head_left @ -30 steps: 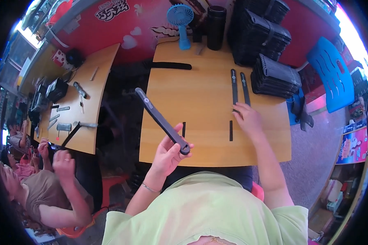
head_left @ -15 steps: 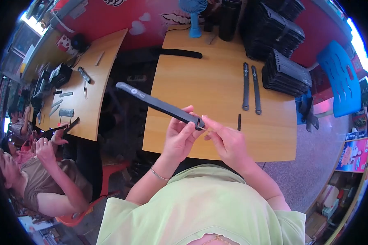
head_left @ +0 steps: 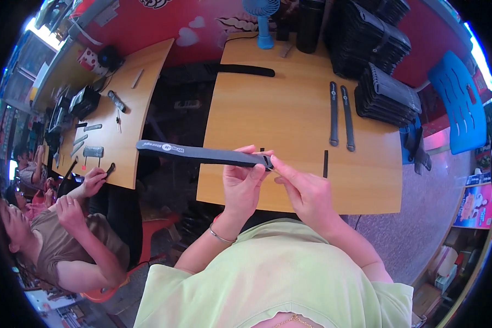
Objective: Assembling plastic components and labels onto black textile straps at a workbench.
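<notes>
My left hand [head_left: 240,188] is closed around one end of a long grey-and-black fabric strap [head_left: 197,154], printed with pale marks near its rounded far end. The strap reaches out to the left, almost level, past the table's edge. At its held end there is a dark loop or slot. There my right hand [head_left: 310,192] pinches a thin pale stick-like tool [head_left: 275,170], mostly hidden by the fingers, with its tip at the strap's end. A short black strip [head_left: 326,164] lies on the table beside the right hand.
Two finished-looking straps [head_left: 334,115] lie on the wooden table [head_left: 268,120], beside stacked black straps [head_left: 388,95]. A black strap [head_left: 247,70], a blue fan [head_left: 264,33] and a dark bottle [head_left: 310,24] stand or lie farther back. A co-worker [head_left: 74,229] sits at the left table.
The strap's free end has swung down and toward me, from slanting to nearly level. Both hands stay together at its other end. The co-worker's hands have shifted.
</notes>
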`<control>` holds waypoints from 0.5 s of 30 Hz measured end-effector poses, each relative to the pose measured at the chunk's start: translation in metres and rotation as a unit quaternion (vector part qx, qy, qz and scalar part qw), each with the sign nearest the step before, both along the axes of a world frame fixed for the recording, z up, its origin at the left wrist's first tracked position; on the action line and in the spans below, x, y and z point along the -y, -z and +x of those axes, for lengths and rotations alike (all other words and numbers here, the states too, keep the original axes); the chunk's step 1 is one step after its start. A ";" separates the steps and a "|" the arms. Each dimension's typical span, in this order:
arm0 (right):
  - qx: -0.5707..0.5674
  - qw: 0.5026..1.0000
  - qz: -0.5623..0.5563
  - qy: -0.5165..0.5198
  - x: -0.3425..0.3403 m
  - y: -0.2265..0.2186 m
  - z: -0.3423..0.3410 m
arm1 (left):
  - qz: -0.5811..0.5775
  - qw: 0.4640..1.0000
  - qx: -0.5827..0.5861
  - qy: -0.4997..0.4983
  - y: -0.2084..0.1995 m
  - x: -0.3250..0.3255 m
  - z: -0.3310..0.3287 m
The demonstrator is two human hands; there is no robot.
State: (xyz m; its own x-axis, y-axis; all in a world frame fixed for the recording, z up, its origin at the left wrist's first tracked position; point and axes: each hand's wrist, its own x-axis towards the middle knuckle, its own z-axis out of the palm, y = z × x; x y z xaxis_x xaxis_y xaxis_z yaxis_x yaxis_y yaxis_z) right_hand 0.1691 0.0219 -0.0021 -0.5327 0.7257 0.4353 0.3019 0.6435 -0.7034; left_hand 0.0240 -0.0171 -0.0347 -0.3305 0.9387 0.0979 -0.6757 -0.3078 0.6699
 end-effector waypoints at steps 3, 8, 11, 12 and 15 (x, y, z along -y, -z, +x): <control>-0.005 0.999 -0.041 0.010 0.003 0.001 -0.001 | 0.001 1.000 -0.009 -0.015 -0.002 -0.001 0.001; 0.004 0.982 -0.191 0.011 0.004 -0.002 -0.005 | 0.015 0.989 -0.124 -0.084 -0.002 -0.004 0.000; -0.027 0.997 -0.067 0.014 0.002 0.011 -0.010 | 0.019 0.960 -0.240 -0.141 -0.005 -0.004 0.001; -0.030 0.999 -0.039 0.009 0.001 0.013 -0.012 | 0.022 0.960 -0.241 -0.141 -0.006 -0.005 0.001; -0.053 0.981 -0.187 -0.017 0.003 0.003 -0.015 | 0.001 0.954 -0.256 -0.156 -0.008 -0.005 0.002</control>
State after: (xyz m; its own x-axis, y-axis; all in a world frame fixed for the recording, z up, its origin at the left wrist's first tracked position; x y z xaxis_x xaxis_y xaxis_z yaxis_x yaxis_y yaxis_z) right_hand 0.1540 0.0188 -0.0046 -0.5246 0.8282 0.1971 0.1975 0.3436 -0.9181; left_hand 0.0262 -0.0122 -0.0271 -0.5020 0.8024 0.3228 -0.1364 -0.4420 0.8866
